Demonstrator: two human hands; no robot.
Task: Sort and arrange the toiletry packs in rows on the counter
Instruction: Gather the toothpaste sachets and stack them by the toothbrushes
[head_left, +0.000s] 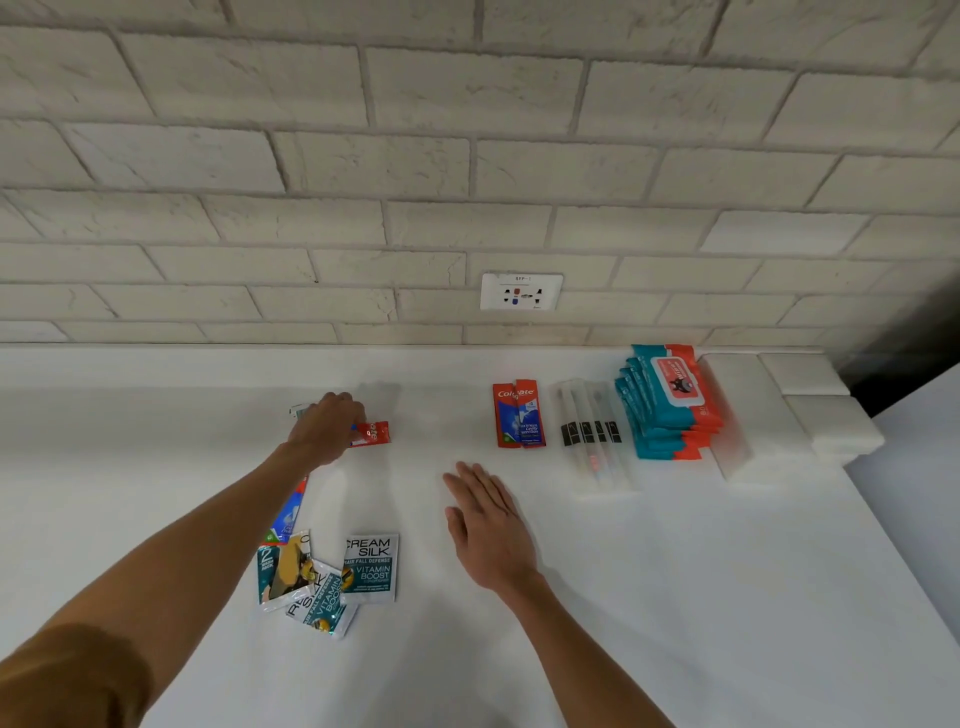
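Already a sorted row ran along the far right of the tabletop: toothpaste packs, wrapped toothbrushes and stacked wipes packs, grouped by kind. Cream Silk sachets lay near left, apparently still unsorted. The left hand curled its fingers onto a red toothpaste sachet, left of the row. The right hand rested flat on the tabletop, fingers straight, holding nothing.

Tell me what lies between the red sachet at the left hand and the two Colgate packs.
Nothing: in the head view the counter between the red sachet and the Colgate packs is bare. The right hand lies nearer, short of that stretch.
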